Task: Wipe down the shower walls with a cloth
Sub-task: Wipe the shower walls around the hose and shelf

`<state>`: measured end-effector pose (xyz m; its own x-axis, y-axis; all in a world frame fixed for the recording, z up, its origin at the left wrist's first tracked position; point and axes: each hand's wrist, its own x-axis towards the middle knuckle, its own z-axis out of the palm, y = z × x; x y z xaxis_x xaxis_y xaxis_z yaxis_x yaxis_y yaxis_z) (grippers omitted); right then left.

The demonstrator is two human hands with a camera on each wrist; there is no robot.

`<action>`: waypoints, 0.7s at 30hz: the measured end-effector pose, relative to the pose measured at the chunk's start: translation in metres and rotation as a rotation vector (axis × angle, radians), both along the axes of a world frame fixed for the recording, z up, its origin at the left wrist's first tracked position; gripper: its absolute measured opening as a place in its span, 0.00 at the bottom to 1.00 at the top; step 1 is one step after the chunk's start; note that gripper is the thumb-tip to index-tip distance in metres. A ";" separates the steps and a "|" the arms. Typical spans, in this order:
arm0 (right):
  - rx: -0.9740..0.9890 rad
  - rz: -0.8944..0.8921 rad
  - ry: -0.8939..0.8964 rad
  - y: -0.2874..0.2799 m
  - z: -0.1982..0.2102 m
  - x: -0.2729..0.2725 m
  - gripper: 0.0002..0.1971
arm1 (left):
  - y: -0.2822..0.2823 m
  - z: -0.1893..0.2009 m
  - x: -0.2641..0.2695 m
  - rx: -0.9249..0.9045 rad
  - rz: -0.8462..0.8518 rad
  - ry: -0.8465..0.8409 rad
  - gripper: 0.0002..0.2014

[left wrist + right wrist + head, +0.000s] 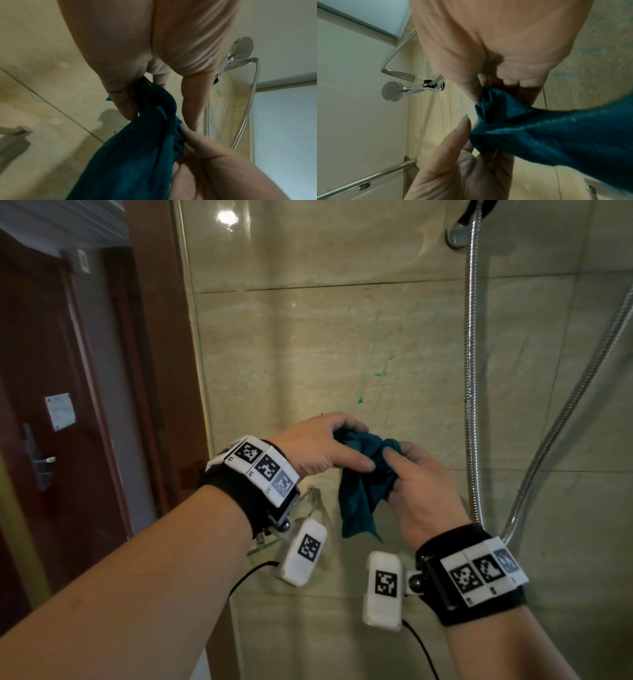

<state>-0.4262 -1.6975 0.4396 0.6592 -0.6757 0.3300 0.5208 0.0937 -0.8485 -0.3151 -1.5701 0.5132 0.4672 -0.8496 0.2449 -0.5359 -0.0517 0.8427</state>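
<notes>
Held the cloth (363, 474) bunched between both grips, left hand (318, 446) pinching its top, right hand (418, 484) curled round the middle. Hung downward, tail loose, just before the wall (342, 354). Stood about equally near its teal marks (382, 368), up and ahead.

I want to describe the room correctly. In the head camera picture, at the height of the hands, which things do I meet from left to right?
Red-brown door → left hand → teal cloth → right hand → metal shower hose. Both hands grip the cloth in front of the beige tiled wall.
</notes>
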 end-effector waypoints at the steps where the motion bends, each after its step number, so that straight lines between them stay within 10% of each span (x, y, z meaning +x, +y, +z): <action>1: 0.006 0.011 -0.015 0.001 0.002 -0.001 0.06 | 0.000 0.000 0.000 0.031 -0.015 -0.009 0.32; 11: 0.019 -0.094 -0.056 -0.007 0.021 -0.007 0.19 | 0.012 0.002 0.008 0.160 0.138 -0.222 0.09; 18: -0.361 -0.268 0.061 -0.003 0.028 -0.007 0.08 | 0.010 0.008 0.003 -0.152 0.149 0.091 0.13; 21: -0.388 -0.236 0.051 0.000 0.026 -0.004 0.22 | 0.011 0.014 -0.004 -0.245 0.055 0.292 0.12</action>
<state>-0.4297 -1.6975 0.4659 0.5243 -0.6419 0.5596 0.4462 -0.3526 -0.8225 -0.3187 -1.5592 0.5273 0.5903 -0.7543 0.2873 -0.2730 0.1483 0.9505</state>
